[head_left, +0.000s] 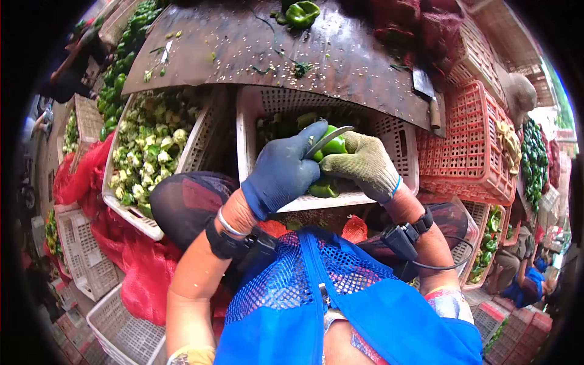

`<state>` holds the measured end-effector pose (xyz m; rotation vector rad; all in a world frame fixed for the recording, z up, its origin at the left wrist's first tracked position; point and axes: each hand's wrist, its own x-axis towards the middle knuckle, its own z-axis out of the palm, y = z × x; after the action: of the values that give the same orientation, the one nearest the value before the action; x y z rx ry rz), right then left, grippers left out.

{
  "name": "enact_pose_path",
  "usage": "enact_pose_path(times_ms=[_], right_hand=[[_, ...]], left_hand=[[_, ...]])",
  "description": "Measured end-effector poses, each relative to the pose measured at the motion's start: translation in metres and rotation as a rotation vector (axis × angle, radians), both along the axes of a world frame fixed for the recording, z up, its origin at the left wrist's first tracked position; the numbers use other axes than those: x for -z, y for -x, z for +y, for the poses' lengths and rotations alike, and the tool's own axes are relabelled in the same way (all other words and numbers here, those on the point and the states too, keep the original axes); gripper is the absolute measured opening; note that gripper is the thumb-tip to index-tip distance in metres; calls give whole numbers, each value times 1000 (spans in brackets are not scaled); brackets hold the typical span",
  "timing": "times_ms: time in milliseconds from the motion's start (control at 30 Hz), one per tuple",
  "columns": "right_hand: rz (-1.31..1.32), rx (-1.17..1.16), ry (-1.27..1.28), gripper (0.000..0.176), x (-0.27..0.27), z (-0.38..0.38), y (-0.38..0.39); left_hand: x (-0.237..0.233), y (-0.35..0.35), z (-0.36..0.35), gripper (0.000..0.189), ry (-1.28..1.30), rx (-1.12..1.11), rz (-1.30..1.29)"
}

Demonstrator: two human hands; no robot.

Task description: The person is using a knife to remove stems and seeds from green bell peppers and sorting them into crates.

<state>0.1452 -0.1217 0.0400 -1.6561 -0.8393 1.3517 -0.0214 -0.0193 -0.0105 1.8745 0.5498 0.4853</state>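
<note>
My left hand [283, 167], in a dark blue glove, is closed around a small knife [328, 141]; only its curved blade shows and the handle is hidden. The blade lies across a green bell pepper [334, 146]. My right hand [364, 164], in a pale yellow-green knitted glove, grips that pepper from the other side. Both hands are close together above a white plastic crate [245, 131]. Inside the crate, below my hands, lies another green pepper [323, 190], with more green pieces in shadow behind.
A dark board [243, 52] strewn with seeds spans the far side, bearing a whole pepper [302, 13] and a cleaver [423, 83]. To the left stands a crate [159, 228] of pepper cores. Red crates [467, 155] are at right, red netting [137, 267] at left.
</note>
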Motion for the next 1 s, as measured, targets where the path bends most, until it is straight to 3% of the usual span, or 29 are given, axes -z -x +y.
enact_pose_path(times_ms=[233,333,433,500,533,633,667,700,767,800,900,967,1000], right_hand=[[131,22,-58,33,11,-6,-5],[-40,-39,2,33,-3,-4,-11],[-250,-134,0,32,-18,-3,-14],[-439,-256,25,34,-29,3,-16],[-419,-293,87,35,-40,7,-17],[82,-62,56,39,-12,2,-37],[355,9,25,43,-9,0,-38],[360,26,23,47,-4,-2,-42],[318,32,24,45,-7,-4,-38],[354,59,8,43,-11,-3,-30],[58,-100,36,41,-1,-4,-32],[242,127,0,37,-3,-1,-28],[203,132,19,38,-4,0,-30]], left_hand=[[-51,-1,17,67,520,208,70],[-30,-12,22,70,473,250,31],[-30,-19,26,54,222,305,221],[-24,-22,22,50,54,280,190],[-23,-24,22,48,-40,274,176],[-22,-22,23,52,123,193,-26],[-16,-19,24,54,359,190,-177],[-26,-11,29,55,606,154,21],[-20,-6,43,55,841,101,71],[-7,-10,39,49,792,94,-20],[16,-24,34,37,747,116,-173],[9,-25,32,37,871,207,-107],[-17,-23,32,57,827,261,38]])
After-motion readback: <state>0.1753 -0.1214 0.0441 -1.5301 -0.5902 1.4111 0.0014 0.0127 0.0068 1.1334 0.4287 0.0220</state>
